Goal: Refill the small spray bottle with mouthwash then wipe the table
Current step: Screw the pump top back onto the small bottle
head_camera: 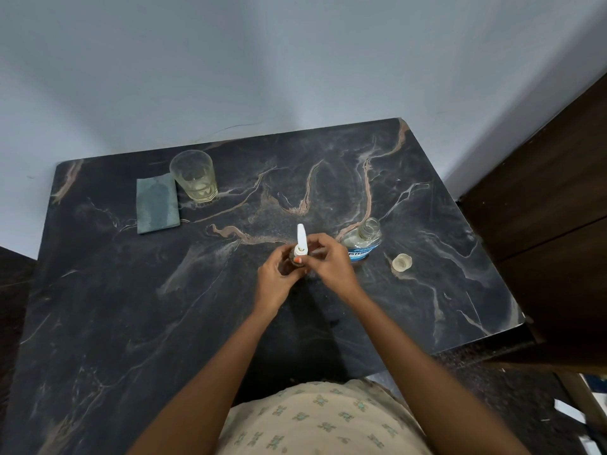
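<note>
At the middle of the dark marble table (131, 323) stands the small spray bottle (294, 258), its body mostly hidden by fingers. My left hand (277, 279) wraps the bottle's body. My right hand (328, 261) pinches the white spray head (301, 242) on top of the bottle. Just right of my hands stands the mouthwash bottle (363, 239), clear with a blue label and an uncapped neck. Its clear cap (402, 261) lies on the table further right. A folded grey-green cloth (157, 202) lies at the far left.
A clear drinking glass (194, 175) with a little pale liquid stands beside the cloth at the back left. A pale wall runs behind the table. Dark wooden furniture (551, 224) borders the right edge.
</note>
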A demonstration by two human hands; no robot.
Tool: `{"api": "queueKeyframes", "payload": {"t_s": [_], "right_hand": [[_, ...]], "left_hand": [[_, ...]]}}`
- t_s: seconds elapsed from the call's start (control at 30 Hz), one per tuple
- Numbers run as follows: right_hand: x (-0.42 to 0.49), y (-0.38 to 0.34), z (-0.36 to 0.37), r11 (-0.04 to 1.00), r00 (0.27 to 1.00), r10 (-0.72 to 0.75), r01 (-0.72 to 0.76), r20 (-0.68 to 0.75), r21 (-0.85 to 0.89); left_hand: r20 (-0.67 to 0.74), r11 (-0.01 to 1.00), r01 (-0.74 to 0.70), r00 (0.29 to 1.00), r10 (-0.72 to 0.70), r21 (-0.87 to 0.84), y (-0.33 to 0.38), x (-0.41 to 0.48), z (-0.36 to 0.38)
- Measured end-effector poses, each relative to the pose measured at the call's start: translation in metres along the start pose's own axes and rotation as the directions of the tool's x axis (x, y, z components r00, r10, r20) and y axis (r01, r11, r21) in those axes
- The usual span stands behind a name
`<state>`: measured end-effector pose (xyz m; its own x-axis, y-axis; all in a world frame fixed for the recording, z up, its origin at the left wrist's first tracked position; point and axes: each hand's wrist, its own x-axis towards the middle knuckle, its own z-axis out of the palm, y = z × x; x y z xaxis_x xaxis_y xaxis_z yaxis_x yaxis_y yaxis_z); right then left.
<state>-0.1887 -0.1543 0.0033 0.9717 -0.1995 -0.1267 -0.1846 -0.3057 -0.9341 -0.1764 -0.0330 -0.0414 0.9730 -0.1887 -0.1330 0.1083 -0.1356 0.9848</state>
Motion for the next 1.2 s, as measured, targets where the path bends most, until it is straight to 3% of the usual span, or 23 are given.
{"api": "queueKeyframes", "payload": {"t_s": [0.17, 0.4, 0.73, 0.83, 1.0, 1.2], "right_hand": [[0.0, -0.001, 0.008, 0.999, 0.998, 0.006, -0.008, -0.055, -0.042], [-0.001, 0.0, -0.008, 0.999, 0.988, -0.052, 0.052, 0.146, 0.005], [-0.006, -0.002, 0.011, 0.965, 0.993, 0.115, -0.103, -0.037, 0.24], [-0.005, -0.004, 0.005, 0.987, 0.998, 0.055, -0.053, -0.011, 0.155], [-0.002, -0.004, -0.009, 0.994, 0.981, -0.095, 0.104, 0.169, -0.04], [-0.001, -0.002, -0.004, 0.983, 0.989, -0.119, 0.13, 0.087, -0.129]], "left_hand": [[-0.009, 1.0, 0.004, 1.0, -0.003, 0.031, -0.003, 0.001, 0.0], [0.008, 1.0, 0.006, 1.0, -0.006, -0.021, -0.001, 0.001, 0.0], [-0.011, 1.0, 0.02, 1.0, -0.02, -0.011, -0.005, 0.001, 0.0], [0.0, 1.0, 0.01, 1.0, -0.01, 0.004, -0.005, 0.001, 0.0], [-0.009, 0.999, 0.012, 1.0, -0.013, -0.033, -0.003, 0.001, 0.001], [-0.014, 1.0, 0.028, 1.0, -0.028, -0.009, -0.001, 0.0, 0.002]]}}
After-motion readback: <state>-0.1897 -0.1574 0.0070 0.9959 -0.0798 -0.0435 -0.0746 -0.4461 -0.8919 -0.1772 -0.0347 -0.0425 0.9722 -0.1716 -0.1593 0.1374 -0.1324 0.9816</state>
